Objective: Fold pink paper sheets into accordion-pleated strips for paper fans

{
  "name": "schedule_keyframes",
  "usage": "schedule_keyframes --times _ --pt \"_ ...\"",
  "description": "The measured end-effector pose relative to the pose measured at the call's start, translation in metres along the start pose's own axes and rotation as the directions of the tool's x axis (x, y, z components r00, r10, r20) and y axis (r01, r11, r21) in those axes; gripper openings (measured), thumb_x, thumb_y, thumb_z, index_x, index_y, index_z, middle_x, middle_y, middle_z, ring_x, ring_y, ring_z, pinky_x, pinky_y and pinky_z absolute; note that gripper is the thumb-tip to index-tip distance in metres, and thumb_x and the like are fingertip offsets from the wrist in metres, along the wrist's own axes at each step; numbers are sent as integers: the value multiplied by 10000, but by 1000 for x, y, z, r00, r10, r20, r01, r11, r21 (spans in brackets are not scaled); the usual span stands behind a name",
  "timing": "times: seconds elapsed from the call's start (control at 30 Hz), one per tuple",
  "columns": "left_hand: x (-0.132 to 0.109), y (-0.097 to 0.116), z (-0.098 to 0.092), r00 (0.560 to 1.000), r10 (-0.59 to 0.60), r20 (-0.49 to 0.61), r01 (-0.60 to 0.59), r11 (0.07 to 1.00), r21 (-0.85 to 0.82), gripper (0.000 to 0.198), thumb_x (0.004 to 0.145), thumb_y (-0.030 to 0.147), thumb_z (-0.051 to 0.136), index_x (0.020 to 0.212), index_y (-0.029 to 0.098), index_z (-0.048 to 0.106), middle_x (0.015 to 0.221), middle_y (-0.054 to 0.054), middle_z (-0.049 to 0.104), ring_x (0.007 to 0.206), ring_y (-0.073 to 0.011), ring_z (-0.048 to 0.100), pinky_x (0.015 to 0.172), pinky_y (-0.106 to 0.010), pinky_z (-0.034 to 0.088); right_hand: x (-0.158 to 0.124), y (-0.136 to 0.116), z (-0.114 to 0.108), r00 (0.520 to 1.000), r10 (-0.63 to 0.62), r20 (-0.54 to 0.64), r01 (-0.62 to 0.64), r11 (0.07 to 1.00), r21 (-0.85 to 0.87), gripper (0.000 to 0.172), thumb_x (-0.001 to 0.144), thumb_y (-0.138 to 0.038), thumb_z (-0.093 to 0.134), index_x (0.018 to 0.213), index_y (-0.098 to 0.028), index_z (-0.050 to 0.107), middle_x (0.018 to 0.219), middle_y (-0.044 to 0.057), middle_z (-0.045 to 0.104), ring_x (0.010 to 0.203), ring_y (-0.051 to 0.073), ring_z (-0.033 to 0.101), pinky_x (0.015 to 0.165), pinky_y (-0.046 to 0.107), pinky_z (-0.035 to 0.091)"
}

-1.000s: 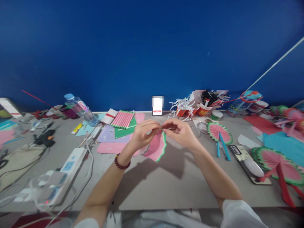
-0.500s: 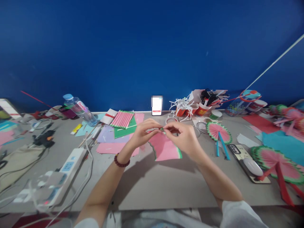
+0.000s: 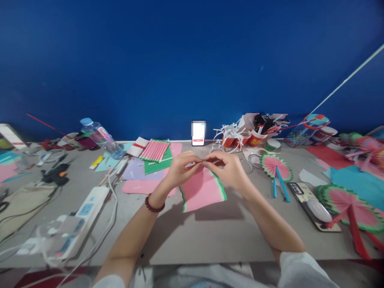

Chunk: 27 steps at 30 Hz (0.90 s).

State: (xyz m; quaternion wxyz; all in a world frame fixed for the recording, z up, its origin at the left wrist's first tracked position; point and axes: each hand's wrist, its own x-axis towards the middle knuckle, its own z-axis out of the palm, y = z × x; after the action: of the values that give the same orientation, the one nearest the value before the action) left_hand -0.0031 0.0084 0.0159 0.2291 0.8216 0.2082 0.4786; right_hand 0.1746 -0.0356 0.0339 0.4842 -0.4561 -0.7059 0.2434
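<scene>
A pink paper sheet [image 3: 202, 190] with green and white strips along its side edges hangs from my fingers above the table. My left hand [image 3: 183, 168] pinches its top edge between thumb and fingers. Close beside it, my right hand [image 3: 225, 168] pinches the same edge, fingertips nearly meeting the left ones. Exactly how the paper lies at the fingertips is hidden. A finished-looking pleated pink and green fan [image 3: 276, 165] with blue sticks lies right of my hands. To the left, a pleated pink paper [image 3: 155, 151] rests on green paper [image 3: 157, 165].
A lit phone [image 3: 198, 134] leans on the blue wall. Paper cups [image 3: 257, 138] hold tools and white strips. A water bottle [image 3: 102, 138] and power strip [image 3: 85, 218] are on the left. At right lie a phone [image 3: 300, 196], a mouse-shaped white object [image 3: 319, 210] and another fan [image 3: 349, 204].
The pink sheet's lower part has swung left and toward me, showing more of its surface. Both hands keep their pinch, with little movement.
</scene>
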Motion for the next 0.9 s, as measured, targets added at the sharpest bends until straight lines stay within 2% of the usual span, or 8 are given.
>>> schedule_keyframes --times 0.07,0.17,0.33,0.53,0.63,0.73,0.83,0.9 --pt "1 1 1 1000 -31 -1 32 999 14 119 851 220 589 824 162 689 746 -63 677 711 -145 600 645 -264 467 4 3 0 1000 -11 6 11 1000 5 71 792 -255 644 782 -206 694 784 35 694 748 159 641 642 267 520" --pt "2 2 -1 986 -163 31 163 987 -8 152 860 261 579 845 172 700 835 -73 702 773 -150 617 687 -257 479 8 8 -1 1000 -23 -12 23 999 45 75 788 -241 652 735 -209 696 775 32 687 767 159 628 658 273 504" --pt "3 0 -7 923 -339 181 359 929 -91 222 845 350 592 892 171 716 880 -75 711 815 -173 638 681 -241 488 12 13 -5 997 35 -69 -29 996 79 58 776 -236 655 749 -203 695 800 39 687 792 170 625 673 291 490" --pt "1 -3 -7 879 -443 177 465 880 -102 257 825 380 602 836 157 730 830 -67 723 755 -174 645 630 -233 479 15 20 -6 998 45 -43 -41 995 96 67 776 -253 654 747 -197 677 799 34 672 793 166 615 685 293 479" --pt "1 -3 -6 870 -466 160 482 873 -78 263 815 390 608 817 157 732 808 -60 725 731 -172 642 602 -231 475 15 24 -4 998 42 -42 -38 996 85 74 785 -262 643 753 -198 665 796 36 667 793 167 614 679 293 480" --pt "1 -1 -6 888 -439 134 443 896 -3 252 832 374 592 819 165 732 793 -51 724 717 -163 642 601 -229 470 16 26 -2 999 30 -39 -27 998 54 88 801 -273 624 758 -201 648 793 38 658 781 166 612 672 291 485" --pt "0 2 -5 932 -354 82 333 922 196 221 862 319 569 813 172 727 767 -42 714 690 -145 625 611 -235 451 17 25 -2 999 -25 -29 25 1000 -5 96 825 -277 593 784 -200 635 800 37 648 776 164 606 677 291 494" --pt "-1 2 -4 959 -280 41 250 906 342 212 877 286 555 807 175 722 741 -40 699 680 -143 610 607 -243 428 17 24 -4 997 -76 -8 75 996 -55 91 835 -272 578 830 -203 636 828 42 648 796 168 606 697 297 499"
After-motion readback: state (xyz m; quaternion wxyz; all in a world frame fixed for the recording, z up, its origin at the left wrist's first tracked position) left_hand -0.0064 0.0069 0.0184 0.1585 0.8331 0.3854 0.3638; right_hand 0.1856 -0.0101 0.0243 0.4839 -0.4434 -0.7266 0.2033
